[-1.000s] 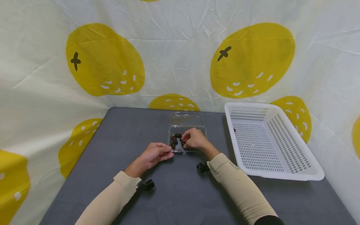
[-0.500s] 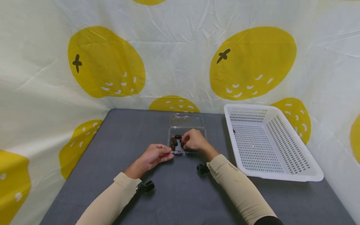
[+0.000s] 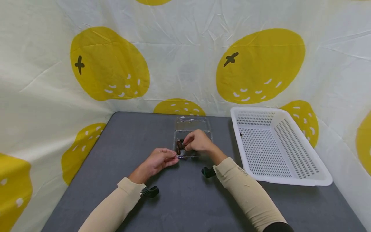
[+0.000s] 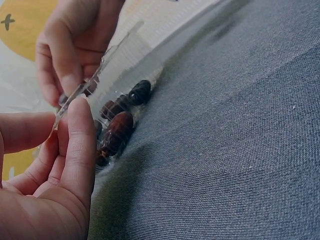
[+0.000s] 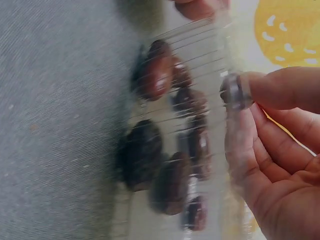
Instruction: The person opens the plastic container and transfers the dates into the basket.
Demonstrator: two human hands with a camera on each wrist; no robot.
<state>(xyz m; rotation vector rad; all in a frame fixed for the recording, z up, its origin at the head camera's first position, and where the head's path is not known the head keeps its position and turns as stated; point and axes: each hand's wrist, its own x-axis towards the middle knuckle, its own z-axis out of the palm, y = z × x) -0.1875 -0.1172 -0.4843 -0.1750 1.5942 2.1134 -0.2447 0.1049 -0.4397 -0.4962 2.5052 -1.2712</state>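
A clear hinged plastic box point(image 3: 208, 135) stands on the grey table with its lid point(image 3: 192, 123) folded back. Several dark brown dates point(image 5: 156, 77) lie inside, visible through the ribbed wall in both wrist views. With thumb and fingers my left hand point(image 3: 156, 161) pinches the box's near left rim. My right hand point(image 3: 200, 141) is over the box, and its thumb and finger pinch a date point(image 5: 236, 91), partly seen through the plastic. In the left wrist view, dates point(image 4: 117, 134) sit low in the box beyond the left fingertips. The right hand hides part of the box.
A white perforated basket point(image 3: 290, 178) stands to the right of the box, with a small dark spot near its left wall. A patterned white and yellow cloth point(image 3: 185, 74) hangs behind the table point(image 3: 179, 206). Both wrists wear dark cameras.
My right hand has risen slightly and shifted left over the box, its fingertips now beside the dates on the left. My left hand keeps its hold on the rim.
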